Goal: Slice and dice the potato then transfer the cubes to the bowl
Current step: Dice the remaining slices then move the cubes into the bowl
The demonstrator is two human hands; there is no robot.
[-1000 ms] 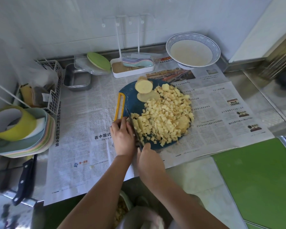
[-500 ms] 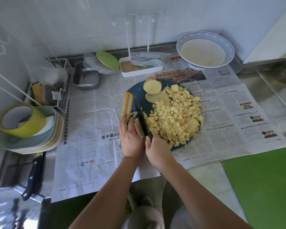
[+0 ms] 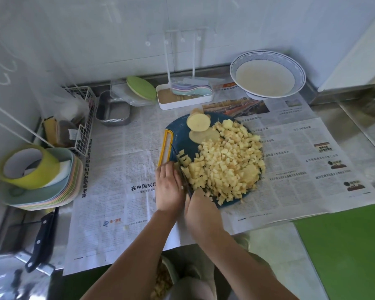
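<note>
2 risks stand out. The left hand (image 3: 169, 189) lies flat with straight fingers (image 3: 167, 171) at the near-left edge of the board (image 3: 178, 135), just beside the knife (image 3: 182, 169), which the right hand (image 3: 201, 211) grips by its hidden handle. A slip of the blade leftward would likely nick those fingers. The cubes (image 3: 223, 167) are heaped to the board's right and near rim, so a careless push could roll some onto the newspaper (image 3: 121, 161), and the board itself may slide on that paper. A potato half (image 3: 198, 123) and 1 slice (image 3: 204, 135) wait uncut at the far end. The bowl (image 3: 266, 54) stands well apart at the far right, so cubes could drop in carrying. Newspaper covers a pale counter (image 3: 279, 256) under white tiles (image 3: 117, 40); plates (image 3: 43, 198) and a spare knife (image 3: 41, 241) sit to the left.
</note>
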